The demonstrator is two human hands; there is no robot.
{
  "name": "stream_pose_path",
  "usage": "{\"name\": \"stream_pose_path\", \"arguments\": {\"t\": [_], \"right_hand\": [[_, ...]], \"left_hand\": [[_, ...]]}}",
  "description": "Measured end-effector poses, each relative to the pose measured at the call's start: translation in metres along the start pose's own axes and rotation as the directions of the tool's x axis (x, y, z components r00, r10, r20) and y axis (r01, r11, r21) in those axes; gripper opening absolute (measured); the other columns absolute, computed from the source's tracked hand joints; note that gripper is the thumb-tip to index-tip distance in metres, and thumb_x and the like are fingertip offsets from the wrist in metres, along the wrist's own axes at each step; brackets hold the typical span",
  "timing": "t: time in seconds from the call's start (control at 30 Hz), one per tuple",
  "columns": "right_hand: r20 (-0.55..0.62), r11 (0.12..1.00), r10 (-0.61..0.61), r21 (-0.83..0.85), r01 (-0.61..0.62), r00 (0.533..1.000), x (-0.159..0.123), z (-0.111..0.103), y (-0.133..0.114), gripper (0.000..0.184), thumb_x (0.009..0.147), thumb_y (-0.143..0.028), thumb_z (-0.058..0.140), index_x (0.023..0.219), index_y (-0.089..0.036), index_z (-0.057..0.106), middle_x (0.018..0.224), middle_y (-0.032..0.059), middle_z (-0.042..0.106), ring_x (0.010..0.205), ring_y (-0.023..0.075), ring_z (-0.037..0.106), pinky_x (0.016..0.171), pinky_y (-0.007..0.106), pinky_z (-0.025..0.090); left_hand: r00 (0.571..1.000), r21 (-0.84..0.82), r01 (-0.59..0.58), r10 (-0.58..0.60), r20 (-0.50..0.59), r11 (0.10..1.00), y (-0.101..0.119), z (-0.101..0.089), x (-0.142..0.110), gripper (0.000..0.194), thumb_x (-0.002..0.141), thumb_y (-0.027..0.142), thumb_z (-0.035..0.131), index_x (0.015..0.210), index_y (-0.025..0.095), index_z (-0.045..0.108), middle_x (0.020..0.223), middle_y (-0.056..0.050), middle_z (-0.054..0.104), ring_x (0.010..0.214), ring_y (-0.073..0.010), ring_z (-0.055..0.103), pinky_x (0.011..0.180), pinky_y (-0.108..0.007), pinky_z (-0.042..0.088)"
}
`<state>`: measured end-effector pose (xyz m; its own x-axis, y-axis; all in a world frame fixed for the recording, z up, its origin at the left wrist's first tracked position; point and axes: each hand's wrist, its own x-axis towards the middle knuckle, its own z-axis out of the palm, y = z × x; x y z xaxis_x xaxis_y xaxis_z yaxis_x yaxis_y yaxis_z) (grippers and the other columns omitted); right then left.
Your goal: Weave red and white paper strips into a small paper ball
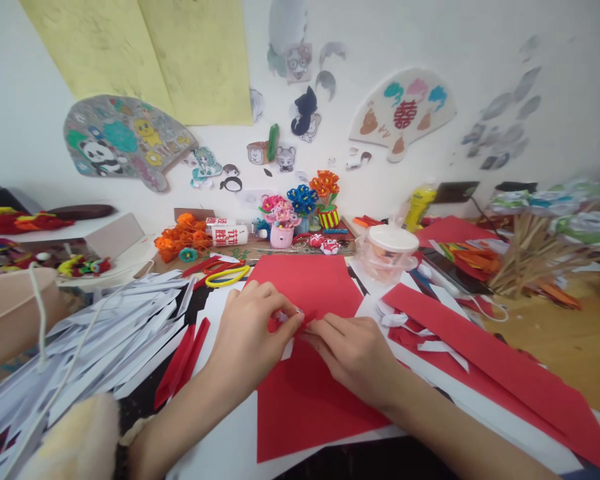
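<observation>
My left hand point(260, 327) is closed, with thumb and forefinger pinching a small red-and-white piece of paper point(287, 349), mostly covered by the fingers. Fingertip to fingertip with it, my right hand point(355, 350) is also closed in a pinch at the same small piece. Both hands are over a large red paper sheet point(313, 417) lying on white sheets point(215, 433). To the left of my left forearm lie folded red strips point(183, 363). Yellow-handled scissors point(227, 276) rest beyond my left hand.
White paper strips point(135, 327) are heaped at left, near a beige bin point(15, 313). A lidded clear cup point(391, 250) stands behind my right hand. Long red paper point(485, 360) lies at right. Craft flowers point(303, 203) line the wall; a wrapped bouquet point(530, 247) is far right.
</observation>
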<state>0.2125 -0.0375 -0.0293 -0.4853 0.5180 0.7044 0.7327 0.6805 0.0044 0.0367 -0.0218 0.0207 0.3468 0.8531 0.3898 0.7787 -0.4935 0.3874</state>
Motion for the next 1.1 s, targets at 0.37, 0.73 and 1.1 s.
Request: {"name": "stream_pose_path", "arguments": {"t": [0.37, 0.73, 1.1], "right_hand": [[0.021, 0.961, -0.275, 0.017, 0.275, 0.961, 0.0, -0.001, -0.002, 0.04, 0.094, -0.003, 0.031, 0.064, -0.016, 0.055, 0.06, 0.0017, 0.05, 0.052, 0.0135, 0.041, 0.051, 0.029, 0.027], [-0.035, 0.99, -0.045, 0.133, 0.049, 0.998, 0.0, -0.001, -0.01, 0.032, 0.093, -0.011, 0.042, 0.063, -0.016, 0.054, 0.055, -0.0004, 0.05, 0.048, 0.0112, 0.04, 0.049, 0.028, 0.023], [0.339, 0.785, 0.362, 0.391, -0.48, 0.868, 0.009, -0.002, -0.01, 0.021, 0.083, -0.021, 0.054, 0.063, -0.016, 0.055, 0.057, -0.0027, 0.053, 0.05, 0.0077, 0.043, 0.051, 0.021, 0.027]], "left_hand": [[0.999, -0.105, 0.028, -0.024, 0.033, 0.994, 0.001, 0.001, 0.001, 0.016, 0.084, 0.017, 0.06, 0.068, 0.02, 0.064, 0.077, -0.001, 0.061, 0.077, -0.019, 0.054, 0.069, -0.033, 0.037], [0.996, -0.199, 0.069, -0.056, 0.071, 0.977, -0.003, 0.0, 0.006, 0.015, 0.083, 0.018, 0.061, 0.069, 0.02, 0.065, 0.077, -0.001, 0.061, 0.077, -0.0181, 0.056, 0.072, -0.032, 0.041], [0.934, -0.025, 0.267, -0.252, 0.253, 0.963, -0.018, -0.014, -0.005, 0.027, 0.084, 0.051, 0.056, 0.087, 0.025, 0.062, 0.071, 0.003, 0.069, 0.06, -0.0175, 0.06, 0.053, -0.026, 0.033]]}}
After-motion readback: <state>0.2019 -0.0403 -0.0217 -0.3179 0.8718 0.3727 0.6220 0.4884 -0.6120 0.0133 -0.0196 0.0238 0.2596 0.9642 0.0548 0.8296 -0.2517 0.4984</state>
